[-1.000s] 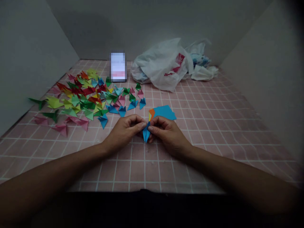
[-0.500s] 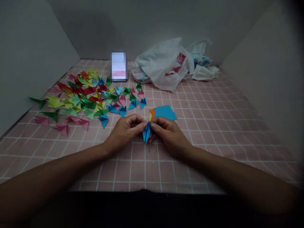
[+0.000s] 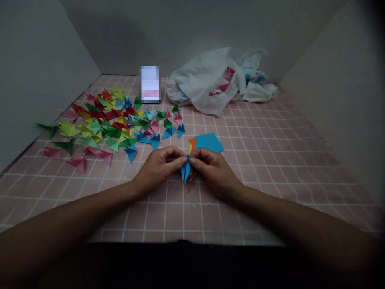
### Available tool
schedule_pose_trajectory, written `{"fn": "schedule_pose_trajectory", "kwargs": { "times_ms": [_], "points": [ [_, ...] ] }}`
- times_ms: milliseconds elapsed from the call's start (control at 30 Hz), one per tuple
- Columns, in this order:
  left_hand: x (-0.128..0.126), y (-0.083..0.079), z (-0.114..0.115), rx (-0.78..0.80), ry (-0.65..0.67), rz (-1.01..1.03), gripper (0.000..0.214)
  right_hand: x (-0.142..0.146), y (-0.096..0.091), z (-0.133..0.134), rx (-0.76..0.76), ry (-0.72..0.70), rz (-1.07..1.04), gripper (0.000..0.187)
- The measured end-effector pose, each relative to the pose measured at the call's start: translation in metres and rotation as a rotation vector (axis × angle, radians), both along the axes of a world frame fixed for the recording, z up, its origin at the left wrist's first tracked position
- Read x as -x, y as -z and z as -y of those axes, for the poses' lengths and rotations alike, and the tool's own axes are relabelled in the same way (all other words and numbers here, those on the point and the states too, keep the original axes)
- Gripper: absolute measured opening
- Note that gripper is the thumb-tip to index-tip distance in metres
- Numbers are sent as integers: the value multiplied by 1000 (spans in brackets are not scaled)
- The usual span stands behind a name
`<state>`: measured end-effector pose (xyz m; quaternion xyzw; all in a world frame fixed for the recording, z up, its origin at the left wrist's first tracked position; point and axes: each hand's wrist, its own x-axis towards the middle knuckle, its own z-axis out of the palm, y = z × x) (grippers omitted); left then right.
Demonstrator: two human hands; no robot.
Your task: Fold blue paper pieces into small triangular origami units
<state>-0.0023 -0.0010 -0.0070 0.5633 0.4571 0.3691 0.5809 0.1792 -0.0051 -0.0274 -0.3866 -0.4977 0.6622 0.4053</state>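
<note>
A small folded blue paper piece (image 3: 185, 171) is pinched between my left hand (image 3: 161, 165) and my right hand (image 3: 210, 168), its point hanging down toward the pink tiled surface (image 3: 270, 152). Both thumbs and forefingers meet at its top edge. Just behind my right hand lies a stack of flat paper sheets (image 3: 207, 142), blue on top with orange and yellow edges showing at its left corner. A wide spread of folded paper pieces (image 3: 111, 120) in red, green, yellow, pink and blue covers the surface to the left.
A white plastic bag (image 3: 207, 84) and crumpled bags (image 3: 255, 80) sit at the back right. A small blurred upright card (image 3: 150, 84) stands at the back centre. Grey walls (image 3: 36, 72) enclose the surface on the left, back and right.
The fingers of both hands have shifted slightly on the blue piece, pressing its top together. Nothing else has moved.
</note>
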Motion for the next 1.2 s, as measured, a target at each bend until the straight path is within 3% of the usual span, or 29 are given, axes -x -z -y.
{"fn": "schedule_pose_trajectory", "kwargs": {
  "times_ms": [267, 1000, 1200],
  "points": [
    [0, 0, 0, 37, 22, 27, 19, 0, -2, 0, -14, 9, 19, 19],
    [1, -1, 0, -44, 24, -36, 16, 0, -6, 1, -58, 36, 125, 16],
    [0, 0, -1, 53, 42, 28, 17, 0, -4, 0, -65, 46, 106, 17]
  ]
}}
